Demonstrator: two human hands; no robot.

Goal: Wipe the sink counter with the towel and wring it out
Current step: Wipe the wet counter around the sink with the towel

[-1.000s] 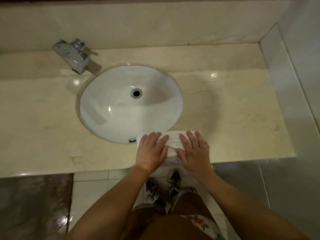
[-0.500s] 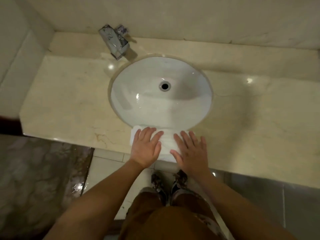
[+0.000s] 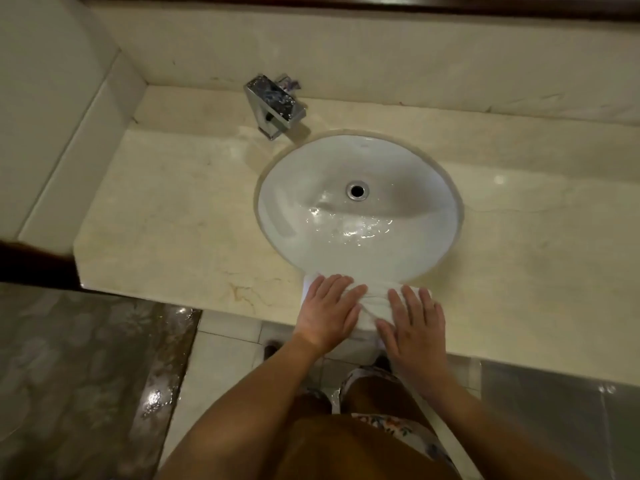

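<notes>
The white towel [image 3: 372,303] has been slid left along the tabletop [image 3: 166,216] front edge, at the basin's [image 3: 360,206] six o'clock; it is pressed flat under both hands, left hand [image 3: 327,311] and right hand [image 3: 414,323], fingers straight. Wiping is judged underway; wringing is still required.

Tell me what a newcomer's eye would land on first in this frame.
First, the white oval sink basin set in the beige marble counter, with water glinting below its drain. Next, the left hand and right hand pressing flat on a white towel at the counter's near edge, just in front of the basin. A chrome faucet stands behind the basin, to its left.
</notes>
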